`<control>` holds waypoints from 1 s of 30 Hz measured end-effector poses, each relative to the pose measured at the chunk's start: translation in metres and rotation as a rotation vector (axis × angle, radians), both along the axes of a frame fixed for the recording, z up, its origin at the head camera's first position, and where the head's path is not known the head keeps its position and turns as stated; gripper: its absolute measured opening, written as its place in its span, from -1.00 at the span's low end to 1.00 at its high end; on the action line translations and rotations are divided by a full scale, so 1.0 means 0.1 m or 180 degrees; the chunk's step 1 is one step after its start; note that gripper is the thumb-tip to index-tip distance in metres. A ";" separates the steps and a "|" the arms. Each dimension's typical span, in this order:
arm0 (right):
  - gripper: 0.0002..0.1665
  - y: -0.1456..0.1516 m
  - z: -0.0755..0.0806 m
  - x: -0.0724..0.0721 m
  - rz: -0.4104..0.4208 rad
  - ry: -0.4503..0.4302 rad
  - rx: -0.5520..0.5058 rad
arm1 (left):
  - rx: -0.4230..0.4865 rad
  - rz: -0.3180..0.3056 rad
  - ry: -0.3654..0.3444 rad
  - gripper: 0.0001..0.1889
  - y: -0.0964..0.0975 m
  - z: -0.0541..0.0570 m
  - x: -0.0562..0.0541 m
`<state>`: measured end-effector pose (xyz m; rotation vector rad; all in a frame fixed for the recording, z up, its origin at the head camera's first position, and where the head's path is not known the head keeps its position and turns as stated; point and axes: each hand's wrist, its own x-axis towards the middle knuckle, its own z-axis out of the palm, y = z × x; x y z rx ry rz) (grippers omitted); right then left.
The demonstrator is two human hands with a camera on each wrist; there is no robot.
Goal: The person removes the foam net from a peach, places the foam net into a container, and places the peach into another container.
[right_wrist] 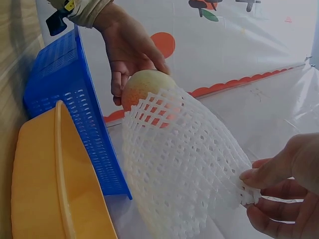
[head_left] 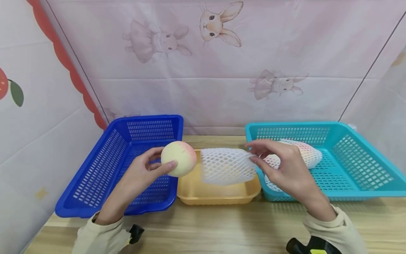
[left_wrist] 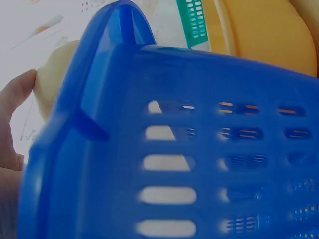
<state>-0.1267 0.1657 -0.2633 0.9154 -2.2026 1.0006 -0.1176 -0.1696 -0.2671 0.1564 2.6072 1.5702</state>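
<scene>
A pale yellow peach with a pink blush [head_left: 179,158] is gripped between the thumb and fingers of my left hand [head_left: 139,176], above the right side of the blue basket. My right hand [head_left: 285,169] pinches one end of a white foam net sleeve [head_left: 227,165], which hangs hollow over the yellow tray [head_left: 219,195]. In the right wrist view the sleeve's wide mouth [right_wrist: 154,107] faces the peach [right_wrist: 149,82] and overlaps it in the picture; whether they touch I cannot tell. The blue basket's wall covers part of the peach [left_wrist: 50,79] in the left wrist view.
On the left stands the blue basket [head_left: 118,121], and on the right a teal basket [head_left: 374,194] holding net-wrapped fruit [head_left: 306,153], partly behind my right hand. All sit on a wooden table [head_left: 222,225] before a rabbit-print cloth [head_left: 190,95].
</scene>
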 end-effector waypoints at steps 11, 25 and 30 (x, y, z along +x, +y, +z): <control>-0.59 -0.04 -0.06 -0.03 0.0037 -0.0029 0.0075 | 0.0028 -0.0001 0.0006 -0.29 -0.04 -0.02 0.02; -0.65 -0.12 -0.16 -0.08 0.0076 0.0128 0.0293 | 0.0072 -0.0019 0.0020 -0.30 -0.06 -0.04 0.02; -0.66 -0.17 -0.20 -0.08 0.0096 0.0147 0.0414 | 0.0089 -0.0050 0.0032 -0.31 -0.06 -0.04 0.02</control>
